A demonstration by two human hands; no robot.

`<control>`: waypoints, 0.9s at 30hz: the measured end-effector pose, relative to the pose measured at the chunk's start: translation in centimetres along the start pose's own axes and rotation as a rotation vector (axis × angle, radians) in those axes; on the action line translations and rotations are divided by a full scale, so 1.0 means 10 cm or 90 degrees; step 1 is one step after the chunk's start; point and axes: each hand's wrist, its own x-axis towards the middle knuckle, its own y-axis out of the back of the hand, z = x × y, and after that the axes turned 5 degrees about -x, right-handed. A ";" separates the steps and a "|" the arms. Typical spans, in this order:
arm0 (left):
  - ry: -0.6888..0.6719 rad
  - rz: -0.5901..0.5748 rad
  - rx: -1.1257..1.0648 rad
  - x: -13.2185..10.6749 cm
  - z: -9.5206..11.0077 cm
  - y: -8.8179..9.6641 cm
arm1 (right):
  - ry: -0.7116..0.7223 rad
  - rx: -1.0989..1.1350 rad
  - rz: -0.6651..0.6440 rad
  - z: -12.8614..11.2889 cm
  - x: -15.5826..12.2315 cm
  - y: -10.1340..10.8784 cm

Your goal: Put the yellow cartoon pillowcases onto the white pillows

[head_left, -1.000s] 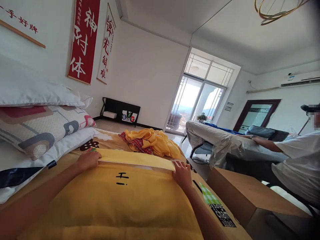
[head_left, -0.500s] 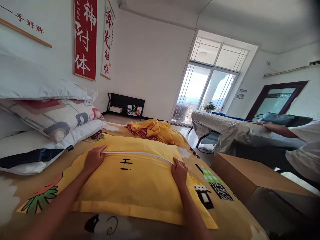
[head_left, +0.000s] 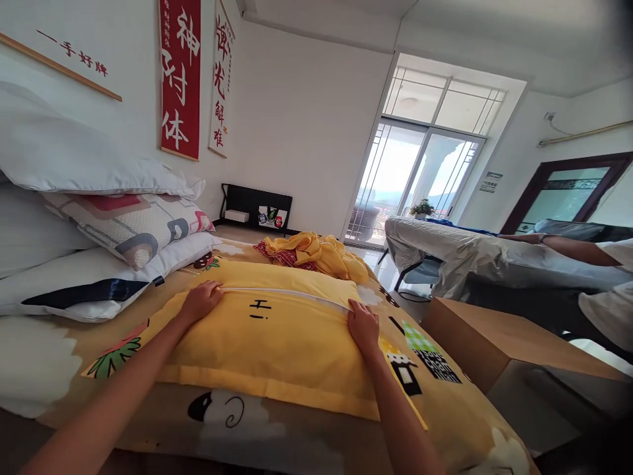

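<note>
A yellow pillow (head_left: 277,343) in a yellow case lies flat on the bed (head_left: 445,409) in front of me. A white strip of inner pillow shows along its far open edge. My left hand (head_left: 200,301) grips the left end of that edge, fingers curled over the cloth. At the right end my right hand (head_left: 362,325) pinches the case the same way. Both arms stretch forward over the pillow.
Several pillows (head_left: 99,231) are stacked at the left against the wall. A heap of yellow and red checked cloth (head_left: 316,254) lies beyond the pillow. A brown cardboard box (head_left: 499,340) stands right of the bed. Another person's arm (head_left: 573,247) reaches over a grey covered table (head_left: 469,257).
The view has tipped down and pulled back, showing more of the pillow and bed. Both hands keep their hold on the pillow's far edge; the pillow lies slightly farther from me.
</note>
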 end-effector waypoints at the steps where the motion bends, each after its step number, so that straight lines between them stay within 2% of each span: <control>1: -0.019 -0.016 -0.018 -0.02 -0.03 0.03 | 0.001 0.004 0.002 0.01 0.01 0.00; 5: -0.049 -0.025 -0.062 -0.10 -0.12 0.11 | 0.007 0.037 0.011 0.06 0.01 -0.03; 10: -0.050 -0.025 -0.076 -0.08 -0.16 0.09 | 0.028 0.117 0.020 0.08 -0.02 -0.03; 16: -0.008 -0.043 -0.008 0.03 -0.17 0.04 | 0.172 0.229 0.012 -0.08 -0.23 0.00; 19: -0.001 -0.091 0.067 0.03 -0.11 0.06 | 0.191 0.270 0.018 -0.09 -0.30 0.00; 24: -0.028 -0.192 0.165 0.10 0.09 0.21 | 0.206 0.315 -0.005 0.19 -0.31 0.05; 27: -0.053 -0.255 0.189 0.25 0.22 0.37 | 0.102 0.327 0.001 0.44 -0.28 0.10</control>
